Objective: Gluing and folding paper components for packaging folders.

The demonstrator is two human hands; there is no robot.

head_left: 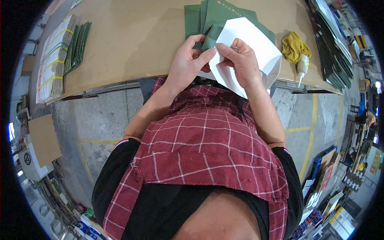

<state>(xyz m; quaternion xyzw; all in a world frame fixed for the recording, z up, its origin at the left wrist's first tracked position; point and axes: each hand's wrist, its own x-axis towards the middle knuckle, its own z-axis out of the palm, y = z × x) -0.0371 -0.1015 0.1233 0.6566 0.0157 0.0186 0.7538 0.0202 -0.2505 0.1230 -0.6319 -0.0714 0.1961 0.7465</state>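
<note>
Between my hands is a creased paper piece [256, 48], white inside and green outside, that looks like a partly folded paper bag. My left hand [187, 62] pinches its left edge between thumb and fingers, where a green flap folds over. Close beside it, my right hand [242, 64] is closed on the white side, thumb and fingertips pressed together. The paper's lower part hangs over the table's near edge in front of my apron. Under and behind it lie green sheets [228, 14] overlapping on the table. My fingers partly hide the fold.
On the tan table [136, 40], banded paper bundles [56, 60] stand at left beside folded green pieces [78, 48]. A mustard cloth [295, 46] and a white nozzle bottle [303, 67] lie right. Farther right is a stack of dark green and white sheets [330, 48].
</note>
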